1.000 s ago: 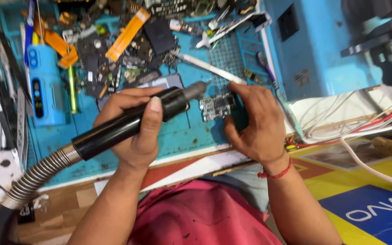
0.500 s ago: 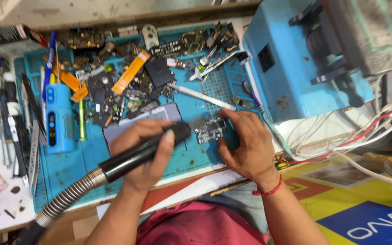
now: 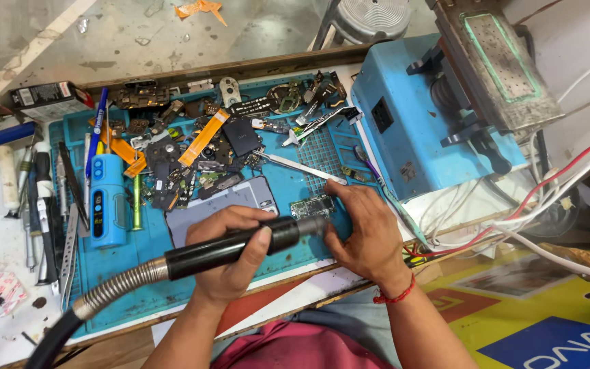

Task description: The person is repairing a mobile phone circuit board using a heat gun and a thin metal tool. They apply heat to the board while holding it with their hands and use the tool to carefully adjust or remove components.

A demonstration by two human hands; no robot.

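**A:** Looking down over the bench. What has the left hand (image 3: 230, 256) got?

**B:** It's wrapped tight round a black hot-air wand (image 3: 240, 244), thumb on top, fingers curled beneath. The wand lies nearly level, and a ribbed metal hose (image 3: 114, 290) runs off its back end toward the lower left corner.

**A:** And the nozzle?

**B:** It points right, tip just beside a small circuit board (image 3: 312, 206) lying on the blue work mat (image 3: 124, 273). Whether tip and board touch, I can't tell.

**A:** Right hand (image 3: 363, 236)?

**B:** Down on the mat, palm flat, fingers bent in at the board's right edge, pinning it. There's a red thread band (image 3: 394, 298) at that wrist.

**A:** What's around them?

**B:** A grey phone back (image 3: 203, 215) lies just left of the board, partly under the left hand. Above it is a heap of loose parts, with an orange ribbon cable (image 3: 203, 137) among them. A blue cylinder-shaped tool (image 3: 107, 201) stands out to the left, tweezers (image 3: 302, 167) above the board, and a big blue machine (image 3: 418, 130) at right with white and red wires (image 3: 513, 219) trailing from it.
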